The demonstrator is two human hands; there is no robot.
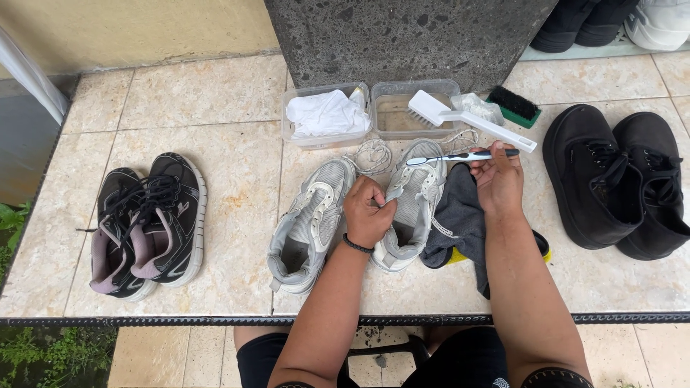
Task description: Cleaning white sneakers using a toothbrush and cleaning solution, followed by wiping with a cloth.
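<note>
Two grey-and-white sneakers lie side by side on the tiled ledge. My left hand (369, 210) grips the tongue and upper of the right sneaker (413, 208). The left sneaker (309, 223) rests untouched beside it. My right hand (498, 179) holds a toothbrush (460, 156) with a dark handle, its white head over the toe of the right sneaker. A dark grey cloth (456, 219) lies under my right wrist, over something yellow.
A black-and-pink sneaker pair (147, 226) sits left; a black shoe pair (622, 179) right. Two clear tubs stand behind: one with a white rag (327, 115), one under a white scrub brush (467, 121). A green-backed brush (514, 106), loose white laces (372, 154) and a stone pillar (410, 36) are nearby.
</note>
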